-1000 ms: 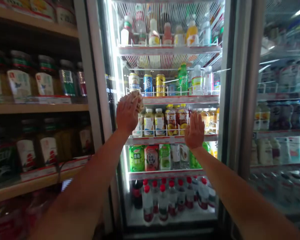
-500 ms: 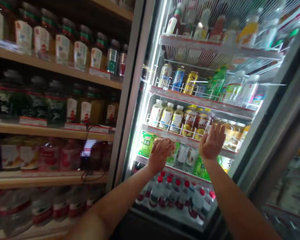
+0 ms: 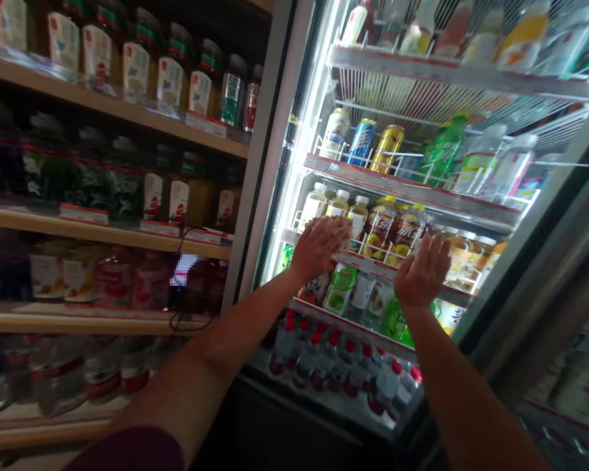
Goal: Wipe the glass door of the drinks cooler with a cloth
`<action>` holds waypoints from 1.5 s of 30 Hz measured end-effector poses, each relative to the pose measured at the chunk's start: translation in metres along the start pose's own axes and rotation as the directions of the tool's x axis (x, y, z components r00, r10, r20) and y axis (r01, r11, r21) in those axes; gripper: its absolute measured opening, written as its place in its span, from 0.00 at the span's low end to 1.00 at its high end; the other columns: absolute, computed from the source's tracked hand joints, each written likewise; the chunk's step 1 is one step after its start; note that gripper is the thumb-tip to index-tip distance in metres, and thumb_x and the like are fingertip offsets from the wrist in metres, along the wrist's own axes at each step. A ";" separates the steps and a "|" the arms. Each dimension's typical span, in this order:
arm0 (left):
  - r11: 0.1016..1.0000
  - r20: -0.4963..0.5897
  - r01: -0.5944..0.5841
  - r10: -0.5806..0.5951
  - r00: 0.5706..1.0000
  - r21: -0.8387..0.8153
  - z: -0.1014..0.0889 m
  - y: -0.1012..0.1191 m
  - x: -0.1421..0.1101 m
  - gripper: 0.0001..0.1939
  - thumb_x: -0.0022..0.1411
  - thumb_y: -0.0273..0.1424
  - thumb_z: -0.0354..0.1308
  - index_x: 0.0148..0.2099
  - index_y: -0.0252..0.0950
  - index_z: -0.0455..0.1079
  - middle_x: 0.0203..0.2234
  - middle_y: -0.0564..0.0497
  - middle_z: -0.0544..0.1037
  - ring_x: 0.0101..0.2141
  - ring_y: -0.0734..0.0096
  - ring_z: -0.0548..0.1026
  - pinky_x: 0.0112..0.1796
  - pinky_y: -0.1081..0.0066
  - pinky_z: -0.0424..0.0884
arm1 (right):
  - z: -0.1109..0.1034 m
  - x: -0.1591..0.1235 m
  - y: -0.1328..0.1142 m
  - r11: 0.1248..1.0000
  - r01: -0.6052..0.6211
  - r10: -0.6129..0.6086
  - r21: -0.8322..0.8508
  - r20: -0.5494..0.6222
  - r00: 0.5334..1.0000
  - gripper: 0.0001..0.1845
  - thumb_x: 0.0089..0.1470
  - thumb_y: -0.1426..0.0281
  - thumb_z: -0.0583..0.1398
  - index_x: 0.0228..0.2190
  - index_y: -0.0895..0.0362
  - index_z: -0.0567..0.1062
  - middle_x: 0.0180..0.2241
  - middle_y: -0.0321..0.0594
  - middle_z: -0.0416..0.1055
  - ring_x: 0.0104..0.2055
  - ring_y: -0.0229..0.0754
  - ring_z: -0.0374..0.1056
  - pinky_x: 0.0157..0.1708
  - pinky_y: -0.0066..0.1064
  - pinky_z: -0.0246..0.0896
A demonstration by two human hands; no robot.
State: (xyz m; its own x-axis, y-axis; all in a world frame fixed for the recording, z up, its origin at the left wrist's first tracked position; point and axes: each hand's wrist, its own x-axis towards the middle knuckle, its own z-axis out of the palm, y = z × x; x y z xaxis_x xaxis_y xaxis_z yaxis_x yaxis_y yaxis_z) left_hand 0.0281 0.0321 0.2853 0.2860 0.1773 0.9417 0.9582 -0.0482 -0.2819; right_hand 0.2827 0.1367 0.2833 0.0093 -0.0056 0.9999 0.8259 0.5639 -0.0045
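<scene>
My left hand presses a pale cloth flat against the glass door of a lit drinks cooler, level with a row of pale bottles. A little to its right, my right hand lies open on the same glass, fingers stretched upward, in front of amber bottles. Both arms reach forward from the bottom of the view.
Behind the glass, cans stand on a higher shelf and red-capped bottles at the bottom. Left of the cooler's grey frame, wooden shelves carry jars and bottles. Another glass door stands at the right.
The view has swung and tilted. My left hand with the cloth went from high on the glass down to the green-bottle shelf, then up one shelf. My right hand stayed flat on the glass.
</scene>
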 end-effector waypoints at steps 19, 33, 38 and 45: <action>0.927 -0.126 0.375 -0.374 0.919 -0.022 0.034 0.063 -0.092 0.31 0.71 0.30 0.49 0.74 0.36 0.56 0.70 0.40 0.61 0.73 0.50 0.47 0.69 0.41 0.50 | 0.007 -0.037 -0.052 0.953 -0.298 0.299 -0.062 0.011 0.954 0.36 0.69 0.64 0.46 0.73 0.58 0.46 0.72 0.59 0.49 0.75 0.62 0.40 0.65 0.72 0.41; 0.975 0.070 0.215 -0.219 0.973 0.060 -0.002 0.004 -0.162 0.30 0.70 0.25 0.51 0.72 0.38 0.59 0.69 0.41 0.63 0.72 0.52 0.51 0.68 0.45 0.54 | 0.005 -0.061 -0.044 0.988 -0.146 0.149 -0.057 0.056 0.987 0.39 0.66 0.63 0.49 0.72 0.63 0.48 0.71 0.65 0.47 0.75 0.66 0.37 0.65 0.72 0.44; 0.923 -0.066 0.376 -0.372 0.926 0.077 0.006 0.007 -0.156 0.34 0.71 0.24 0.47 0.76 0.33 0.47 0.70 0.35 0.59 0.73 0.49 0.46 0.67 0.43 0.56 | 0.007 -0.062 -0.044 0.988 -0.138 0.140 -0.071 0.030 0.990 0.38 0.67 0.63 0.49 0.72 0.64 0.49 0.71 0.65 0.48 0.75 0.66 0.38 0.65 0.71 0.45; 0.981 0.075 0.191 -0.188 0.979 -0.022 0.032 0.094 -0.141 0.32 0.69 0.28 0.51 0.73 0.39 0.58 0.70 0.46 0.61 0.71 0.50 0.53 0.70 0.46 0.50 | 0.006 -0.060 -0.045 0.985 -0.159 0.162 -0.064 0.040 0.986 0.38 0.66 0.63 0.49 0.72 0.63 0.49 0.71 0.65 0.49 0.75 0.65 0.39 0.65 0.71 0.44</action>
State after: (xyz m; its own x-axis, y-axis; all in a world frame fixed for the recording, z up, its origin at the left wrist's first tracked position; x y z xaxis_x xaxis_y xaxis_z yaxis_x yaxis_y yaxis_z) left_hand 0.0780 0.0339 0.1200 0.0991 0.2565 0.9614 0.9950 -0.0349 -0.0932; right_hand 0.2417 0.1167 0.2231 0.1203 0.1186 0.9856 0.8482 0.5036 -0.1641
